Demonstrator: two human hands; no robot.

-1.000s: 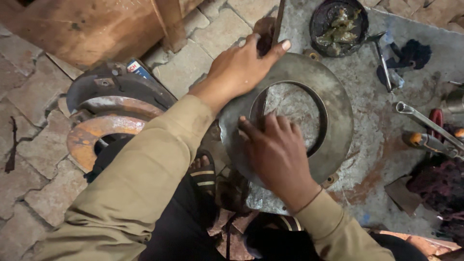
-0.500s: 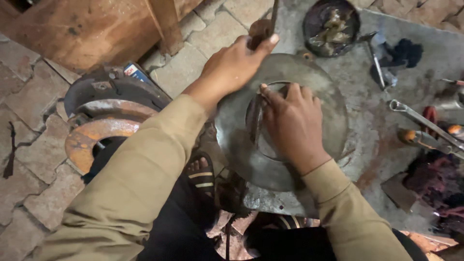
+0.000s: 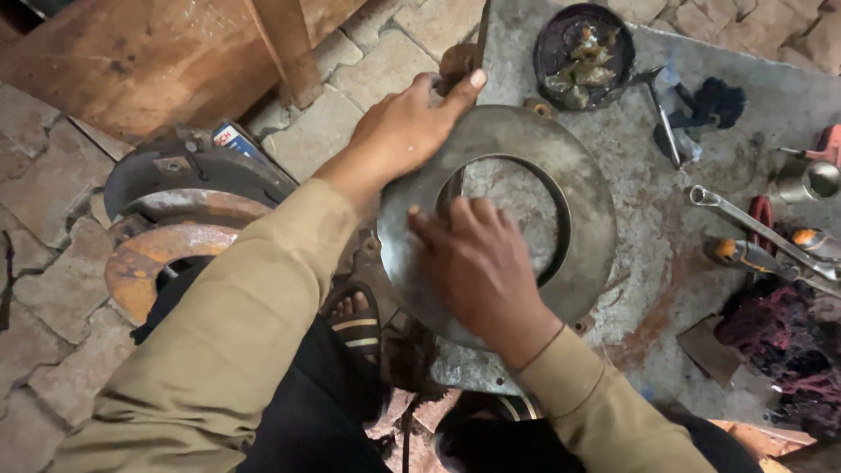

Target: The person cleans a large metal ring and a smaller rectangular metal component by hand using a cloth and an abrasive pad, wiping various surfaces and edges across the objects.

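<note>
1. The ring [image 3: 587, 219], a flat grey metal disc with a wide round hole, lay on a grey slab [image 3: 701, 131] set in the brick floor.
2. The left hand [image 3: 399, 136] gripped the ring's upper-left rim, fingers curled over the edge, thumb stretched towards a wooden handle [image 3: 457, 61].
3. The right hand [image 3: 482, 271] pressed flat on the ring's lower-left face, fingertips spread at the hole's inner edge.
4. A black bowl [image 3: 552, 39] beyond the ring held greasy scraps [image 3: 585, 57].
5. A steel cup [image 3: 806, 180] stood at far right; its contents could not be told.
6. A wrench [image 3: 753, 228] and screwdriver [image 3: 745, 256] lay to the right, rusty discs [image 3: 153, 263] to the left.
</note>
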